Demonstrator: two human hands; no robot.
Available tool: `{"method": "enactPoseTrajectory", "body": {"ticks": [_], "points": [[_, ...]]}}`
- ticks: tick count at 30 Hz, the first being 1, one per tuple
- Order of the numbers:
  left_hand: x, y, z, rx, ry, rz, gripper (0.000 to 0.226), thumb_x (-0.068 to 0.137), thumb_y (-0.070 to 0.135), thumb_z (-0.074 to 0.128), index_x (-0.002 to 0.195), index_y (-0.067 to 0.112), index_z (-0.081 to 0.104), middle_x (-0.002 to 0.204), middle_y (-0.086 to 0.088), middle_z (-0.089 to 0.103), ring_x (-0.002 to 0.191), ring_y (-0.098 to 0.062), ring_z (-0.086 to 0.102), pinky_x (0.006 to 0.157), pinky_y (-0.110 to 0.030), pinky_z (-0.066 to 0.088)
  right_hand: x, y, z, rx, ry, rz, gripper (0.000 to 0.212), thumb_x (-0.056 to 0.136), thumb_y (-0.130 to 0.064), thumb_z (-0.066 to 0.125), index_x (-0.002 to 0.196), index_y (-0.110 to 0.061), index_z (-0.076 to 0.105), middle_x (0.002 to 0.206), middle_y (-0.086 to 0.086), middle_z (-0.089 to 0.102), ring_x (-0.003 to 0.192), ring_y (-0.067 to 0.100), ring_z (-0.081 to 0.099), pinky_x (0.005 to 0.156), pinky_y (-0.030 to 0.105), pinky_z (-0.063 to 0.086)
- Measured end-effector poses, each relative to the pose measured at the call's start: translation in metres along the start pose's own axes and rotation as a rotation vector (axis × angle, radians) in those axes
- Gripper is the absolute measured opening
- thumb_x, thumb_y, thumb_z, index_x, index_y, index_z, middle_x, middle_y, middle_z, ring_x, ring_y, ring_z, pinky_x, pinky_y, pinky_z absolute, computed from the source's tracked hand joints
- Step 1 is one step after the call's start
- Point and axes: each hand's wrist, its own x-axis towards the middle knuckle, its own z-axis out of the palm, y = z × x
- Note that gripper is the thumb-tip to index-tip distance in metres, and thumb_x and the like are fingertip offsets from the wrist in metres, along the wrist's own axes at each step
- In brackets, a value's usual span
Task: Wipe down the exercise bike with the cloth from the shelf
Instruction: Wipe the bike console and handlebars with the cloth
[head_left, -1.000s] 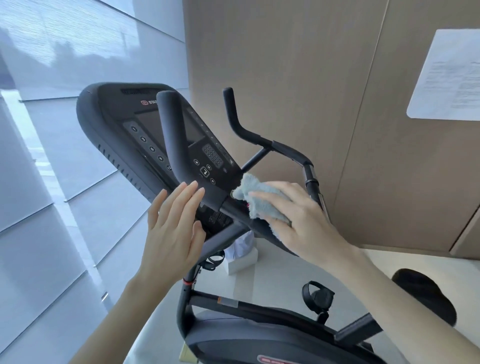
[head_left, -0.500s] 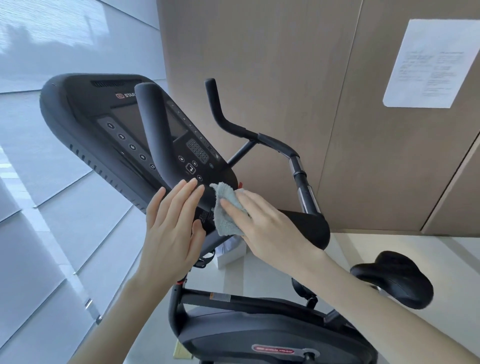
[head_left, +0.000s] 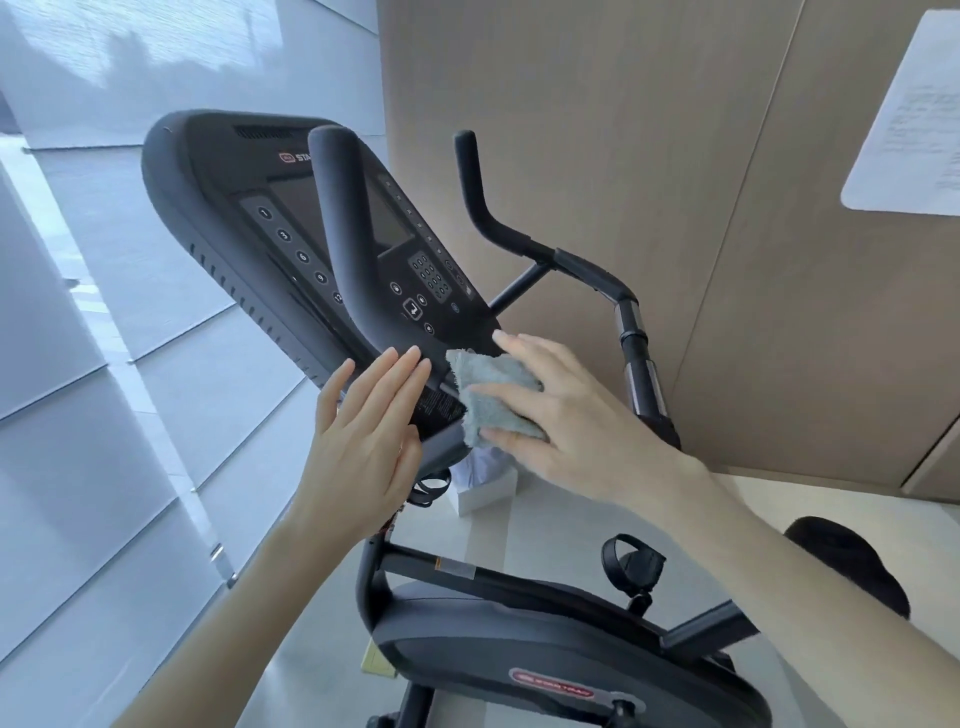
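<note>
wiping the lower edge of the console

the cloth (head_left: 493, 397), a small grey-blue towel, is pressed against the bottom edge of the exercise bike's console (head_left: 291, 223), where the panel meets the stem. it is held by the right hand (head_left: 566, 415): the fingers are spread flat over it and the thumb is tucked under its lower corner, so the cloth is pinned more than gripped. just beside the grip, on its outer side, the left hand (head_left: 363, 436) lies open and flat on the console's edge, holding nothing; it appears to brace the panel. above the grip stand the keypad (head_left: 431, 278) and the near handlebar (head_left: 343, 228); beyond it the far handlebar (head_left: 519, 228) runs off toward the wall. well below the grip are the frame (head_left: 519, 577), a pedal (head_left: 631, 566) and the saddle (head_left: 852, 561).

the step in hand is judged to be the console wipe. even pressure should be kept through the flat fingers, and strokes should be overlapped along the edge. the buttons are best crossed lightly, so that none is pushed in. the cloth should be refolded when a face is soiled. the handlebars, the saddle and the frame seem still to be done.
</note>
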Motion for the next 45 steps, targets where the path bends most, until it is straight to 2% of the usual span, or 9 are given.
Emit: {"method": "enactPoseTrajectory", "body": {"ticks": [3,8,15,20,24,30,37,42,45], "points": [[-0.001,0.012,-0.003,0.004,0.026,-0.055,0.051,0.087,0.012,0.037,0.136,0.002,0.047,0.145,-0.010,0.043,0.136,-0.026,0.036,0.114,-0.048,0.021,0.007,-0.002,0.020,-0.306,-0.094,-0.066,0.053,0.093,-0.024,0.048,0.145,-0.024,0.034,0.157,0.014,0.008,0.143,0.033,0.011,0.116,0.045,0.014],[-0.003,0.041,-0.010,0.027,0.042,-0.114,0.049,0.089,0.014,0.034,0.135,0.001,0.047,0.145,-0.011,0.043,0.136,-0.026,0.036,0.113,-0.048,0.022,-0.022,0.007,0.022,-0.459,0.071,-0.210,0.048,0.089,-0.007,0.031,0.130,-0.011,0.055,0.143,0.022,0.041,0.127,0.040,0.045,0.103,0.047,0.041],[-0.009,0.087,-0.009,0.077,-0.003,-0.184,0.049,0.090,0.015,0.035,0.136,0.002,0.046,0.145,-0.012,0.042,0.137,-0.027,0.034,0.115,-0.044,0.018,-0.073,0.049,0.022,-0.476,0.204,-0.463,0.039,0.088,-0.003,0.049,0.123,-0.011,0.062,0.136,0.018,0.051,0.122,0.036,0.051,0.100,0.044,0.045],[-0.011,0.113,-0.006,0.121,-0.026,-0.225,0.049,0.091,0.017,0.033,0.137,0.003,0.046,0.144,-0.012,0.043,0.136,-0.026,0.034,0.115,-0.046,0.019,-0.108,0.085,0.018,-0.343,0.189,-0.537,0.043,0.078,0.002,0.069,0.119,-0.009,0.064,0.134,0.016,0.053,0.122,0.035,0.052,0.096,0.044,0.049],[-0.009,0.124,-0.003,0.170,-0.067,-0.255,0.050,0.091,0.016,0.033,0.138,0.003,0.045,0.145,-0.011,0.042,0.136,-0.027,0.035,0.115,-0.046,0.020,-0.131,0.112,-0.003,0.067,0.075,-0.387,0.043,0.081,0.007,0.050,0.118,-0.008,0.065,0.137,0.012,0.049,0.128,0.031,0.045,0.097,0.046,0.048],[-0.003,0.131,-0.003,0.202,-0.155,-0.312,0.054,0.091,0.022,0.027,0.140,0.004,0.042,0.145,-0.009,0.044,0.138,-0.026,0.033,0.115,-0.045,0.018,-0.080,0.108,-0.043,0.643,0.162,-0.156,0.054,0.082,0.001,0.046,0.130,-0.023,0.055,0.149,-0.003,0.033,0.134,-0.001,0.029,0.106,0.008,0.027],[-0.005,0.120,-0.017,0.215,-0.098,-0.344,0.051,0.092,0.021,0.031,0.137,0.003,0.044,0.145,-0.010,0.042,0.137,-0.026,0.035,0.114,-0.045,0.021,-0.010,0.066,-0.006,0.615,-0.180,-0.192,0.044,0.096,-0.021,0.053,0.139,-0.021,0.045,0.148,0.001,0.037,0.132,0.013,0.033,0.100,0.003,0.017],[0.000,0.118,-0.018,0.202,-0.087,-0.328,0.049,0.091,0.019,0.032,0.137,0.003,0.044,0.146,-0.009,0.041,0.137,-0.025,0.033,0.116,-0.039,0.015,-0.031,0.076,0.002,0.587,-0.132,-0.208,0.045,0.098,-0.019,0.049,0.142,-0.018,0.040,0.151,0.000,0.033,0.136,0.006,0.026,0.110,0.009,0.015],[0.004,0.122,-0.012,0.180,-0.083,-0.303,0.049,0.092,0.018,0.032,0.137,0.003,0.045,0.145,-0.010,0.042,0.137,-0.025,0.033,0.116,-0.038,0.015,-0.059,0.089,0.000,0.476,-0.115,-0.189,0.045,0.097,-0.016,0.050,0.141,-0.018,0.042,0.150,0.003,0.035,0.139,0.015,0.026,0.113,0.020,0.016]]}}
